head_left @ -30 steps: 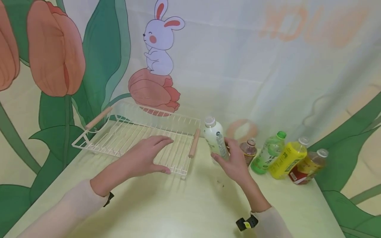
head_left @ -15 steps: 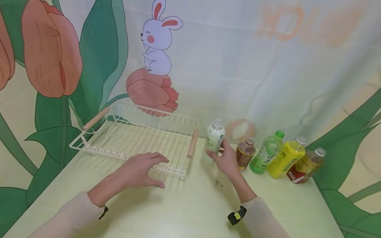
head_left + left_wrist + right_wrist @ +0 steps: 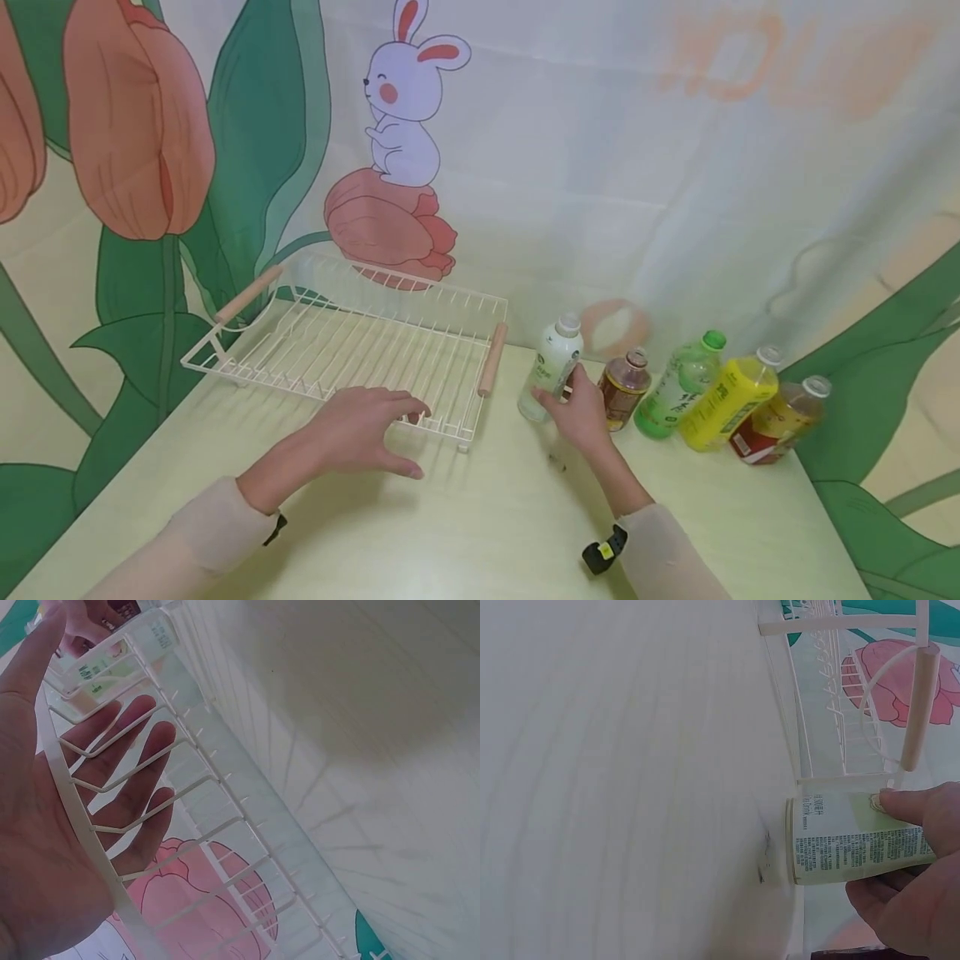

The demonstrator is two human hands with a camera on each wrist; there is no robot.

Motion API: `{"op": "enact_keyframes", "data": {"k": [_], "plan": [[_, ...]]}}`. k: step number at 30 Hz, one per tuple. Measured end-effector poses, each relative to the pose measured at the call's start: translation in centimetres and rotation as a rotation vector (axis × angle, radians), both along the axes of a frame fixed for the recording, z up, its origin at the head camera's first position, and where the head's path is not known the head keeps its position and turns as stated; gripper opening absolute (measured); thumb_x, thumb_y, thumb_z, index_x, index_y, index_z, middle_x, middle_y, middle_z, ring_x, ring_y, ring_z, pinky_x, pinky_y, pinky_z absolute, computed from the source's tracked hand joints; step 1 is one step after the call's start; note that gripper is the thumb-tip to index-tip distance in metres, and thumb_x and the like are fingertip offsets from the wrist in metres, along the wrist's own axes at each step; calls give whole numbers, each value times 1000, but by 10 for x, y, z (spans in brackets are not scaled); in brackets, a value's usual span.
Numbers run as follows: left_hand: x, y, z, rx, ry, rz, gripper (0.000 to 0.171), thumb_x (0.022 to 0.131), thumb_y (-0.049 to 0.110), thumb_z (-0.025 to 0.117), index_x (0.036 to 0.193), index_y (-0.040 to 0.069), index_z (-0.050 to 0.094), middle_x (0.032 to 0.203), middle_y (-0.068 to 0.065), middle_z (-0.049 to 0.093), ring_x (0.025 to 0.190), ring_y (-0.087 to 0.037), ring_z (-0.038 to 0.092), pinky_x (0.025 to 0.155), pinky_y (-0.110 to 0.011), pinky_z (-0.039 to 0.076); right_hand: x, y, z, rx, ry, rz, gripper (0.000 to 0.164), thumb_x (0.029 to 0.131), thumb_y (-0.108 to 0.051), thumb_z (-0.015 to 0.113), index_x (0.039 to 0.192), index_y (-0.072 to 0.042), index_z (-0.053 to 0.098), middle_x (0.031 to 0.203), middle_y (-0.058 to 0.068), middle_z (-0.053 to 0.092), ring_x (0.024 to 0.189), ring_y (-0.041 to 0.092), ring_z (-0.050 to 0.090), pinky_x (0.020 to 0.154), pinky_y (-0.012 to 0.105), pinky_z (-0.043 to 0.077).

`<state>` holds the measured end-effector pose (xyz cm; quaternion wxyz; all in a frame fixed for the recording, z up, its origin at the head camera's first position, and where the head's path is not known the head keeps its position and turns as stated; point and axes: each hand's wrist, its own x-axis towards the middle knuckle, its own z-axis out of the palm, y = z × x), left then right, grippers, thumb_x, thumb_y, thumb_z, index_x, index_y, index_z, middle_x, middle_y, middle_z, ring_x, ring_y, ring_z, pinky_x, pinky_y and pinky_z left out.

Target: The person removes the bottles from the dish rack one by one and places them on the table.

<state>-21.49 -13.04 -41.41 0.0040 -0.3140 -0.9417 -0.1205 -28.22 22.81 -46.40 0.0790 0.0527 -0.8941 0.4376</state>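
Note:
My right hand (image 3: 583, 408) grips a white and pale-green drink bottle (image 3: 557, 354), which stands upright on the table near the right end of a white wire dish rack (image 3: 367, 350). In the right wrist view the thumb lies along one side of this bottle's label (image 3: 832, 832) and the fingers along the other. My left hand (image 3: 367, 433) is at the rack's front edge, thumb and fingers spread apart and holding nothing. Rack wires (image 3: 142, 754) cross in front of its fingers in the left wrist view.
Right of the held bottle stand a brown bottle (image 3: 624, 387), a green bottle (image 3: 682, 383), a yellow bottle (image 3: 729, 404) and a red-labelled bottle (image 3: 782, 421). The rack has wooden handles (image 3: 492, 360) at its ends. A curtain with a printed rabbit (image 3: 408, 108) hangs behind the table.
The right hand and the held bottle have come down and slightly right, from tilted above the table to upright on it. The left hand has lowered slightly towards the rack's front edge.

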Motion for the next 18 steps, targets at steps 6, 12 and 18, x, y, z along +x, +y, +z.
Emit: {"op": "enact_keyframes", "data": {"k": [6, 12, 18], "plan": [[0, 5, -1, 6, 11, -8, 85, 72, 90, 70, 132, 30, 70, 111, 20, 70, 91, -7, 64, 70, -31, 51, 5, 7, 3, 33, -25, -4, 62, 97, -23, 80, 145, -1, 48, 143, 26, 61, 130, 43, 62, 108, 58, 51], [-1, 6, -3, 7, 23, -15, 85, 73, 90, 69, 133, 29, 70, 111, 19, 70, 90, -8, 64, 69, -30, 50, 20, 5, 10, 186, -137, -1, 73, 98, -25, 78, 150, 9, 39, 145, 34, 57, 132, 49, 58, 107, 61, 50], [2, 2, 1, -14, -3, -14, 85, 78, 86, 70, 137, 25, 69, 124, 8, 71, 100, -17, 70, 76, -38, 57, 51, -1, 25, 391, -284, 114, 103, 97, -37, 79, 161, 14, 16, 152, 38, 47, 133, 48, 57, 108, 59, 49]]}}
